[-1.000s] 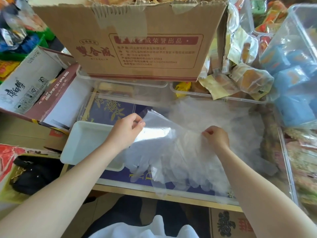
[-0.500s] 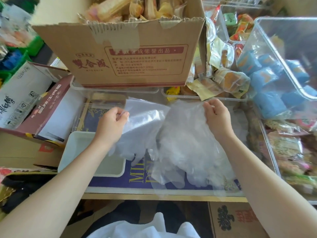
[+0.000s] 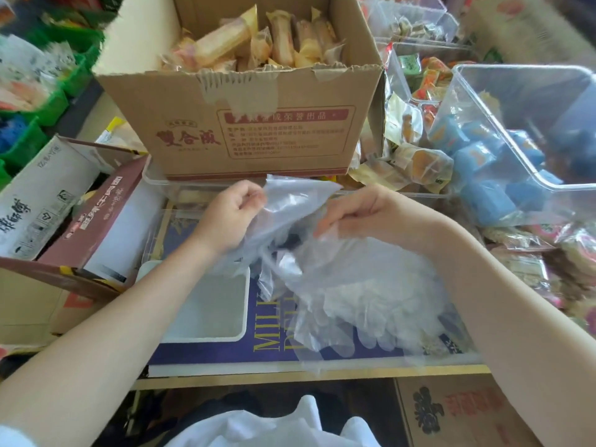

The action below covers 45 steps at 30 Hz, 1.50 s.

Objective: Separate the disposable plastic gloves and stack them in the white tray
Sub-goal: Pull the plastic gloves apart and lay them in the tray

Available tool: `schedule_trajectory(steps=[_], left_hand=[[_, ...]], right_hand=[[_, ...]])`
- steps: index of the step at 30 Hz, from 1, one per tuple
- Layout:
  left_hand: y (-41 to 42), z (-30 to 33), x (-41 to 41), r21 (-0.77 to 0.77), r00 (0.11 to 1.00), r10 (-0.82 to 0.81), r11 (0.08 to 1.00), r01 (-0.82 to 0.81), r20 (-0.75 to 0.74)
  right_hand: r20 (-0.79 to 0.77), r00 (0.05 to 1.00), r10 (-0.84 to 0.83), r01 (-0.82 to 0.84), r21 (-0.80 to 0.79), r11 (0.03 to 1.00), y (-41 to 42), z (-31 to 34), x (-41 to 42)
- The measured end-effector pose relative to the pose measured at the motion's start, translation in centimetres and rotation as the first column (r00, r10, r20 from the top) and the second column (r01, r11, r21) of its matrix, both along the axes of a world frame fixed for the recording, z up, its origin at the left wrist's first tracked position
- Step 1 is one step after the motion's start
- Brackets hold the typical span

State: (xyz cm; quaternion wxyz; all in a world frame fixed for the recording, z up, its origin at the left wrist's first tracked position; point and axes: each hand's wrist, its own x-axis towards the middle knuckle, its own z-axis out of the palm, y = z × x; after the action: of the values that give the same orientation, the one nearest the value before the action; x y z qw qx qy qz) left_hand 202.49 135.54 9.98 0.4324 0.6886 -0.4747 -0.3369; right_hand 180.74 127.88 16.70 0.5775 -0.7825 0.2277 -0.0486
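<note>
1. Gloves (image 3: 361, 285): thin clear film, judged featherlight, limp, clingy and easily torn; best taken at the cuff edge.
2. Left hand (image 3: 230, 217): fingers curled, pinching one glove (image 3: 290, 204) at its cuff, raised beside the bundle.
3. Right hand (image 3: 364, 217): fingertips clamped on the bundle's top edge.
4. White tray (image 3: 209, 308): rigid, smooth, rectangular, below the left hand; no glove visible inside.

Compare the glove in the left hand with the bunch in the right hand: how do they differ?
The left hand pinches what looks like a single glove, thin enough to see through; the right hand grips a thick, cloudy bunch of gloves. The glove is lifted near the cardboard box; the bunch droops lower. Both are clear plastic, outside the white tray.
</note>
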Motion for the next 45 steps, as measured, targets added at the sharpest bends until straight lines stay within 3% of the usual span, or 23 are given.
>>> schedule_trajectory(steps=[2, 5, 9, 12, 17, 24, 28, 36, 41, 45], left_hand=[[0.2, 0.7, -0.3, 0.014, 0.988, -0.149, 0.989, 0.150, -0.041], [0.6, 1.8, -0.8, 0.027, 0.928, -0.282, 0.955, 0.297, -0.242], [0.9, 1.6, -0.9, 0.029, 0.867, -0.249, 0.957, 0.290, -0.432], [0.7, 1.0, -0.9, 0.034, 0.868, -0.226, 0.963, 0.268, -0.442], [0.7, 0.9, -0.4, 0.083, 0.878, -0.302, 0.931, 0.355, -0.371], [1.0, 1.8, -0.6, 0.091, 0.887, -0.284, 0.937, 0.338, -0.365], [1.7, 1.3, -0.5, 0.127, 0.884, -0.417, 0.885, 0.448, -0.211], [2.0, 1.1, 0.2, 0.201, 0.863, -0.430, 0.851, 0.485, -0.264], [2.1, 1.0, 0.0, 0.136, 0.863, -0.395, 0.881, 0.453, -0.315], [2.5, -0.3, 0.8, 0.192, 0.856, -0.386, 0.863, 0.466, -0.342]], right_hand=[[0.007, 0.997, -0.073, 0.073, -0.101, 0.992, -0.2, -0.2, 0.9], [-0.011, 0.986, -0.166, 0.155, -0.291, 0.944, 0.0, -1.1, 2.2], [0.145, 0.941, -0.305, 0.337, -0.401, 0.852, 0.3, -2.0, 3.6], [0.100, 0.929, -0.357, 0.361, -0.463, 0.810, 0.0, -2.3, 4.2], [0.041, 0.937, -0.347, 0.334, -0.393, 0.857, -0.8, -1.6, 4.5], [-0.005, 0.920, -0.391, 0.345, -0.462, 0.817, -2.0, -1.9, 4.9], [0.031, 0.896, -0.444, 0.409, -0.451, 0.794, -2.4, -1.9, 4.9], [0.075, 0.870, -0.488, 0.484, -0.319, 0.815, -3.1, -1.8, 4.5], [-0.198, 0.889, -0.414, 0.356, -0.271, 0.894, -3.9, -1.5, 2.5], [-0.215, 0.900, -0.379, 0.355, -0.143, 0.924, -3.6, -2.5, 1.0]])
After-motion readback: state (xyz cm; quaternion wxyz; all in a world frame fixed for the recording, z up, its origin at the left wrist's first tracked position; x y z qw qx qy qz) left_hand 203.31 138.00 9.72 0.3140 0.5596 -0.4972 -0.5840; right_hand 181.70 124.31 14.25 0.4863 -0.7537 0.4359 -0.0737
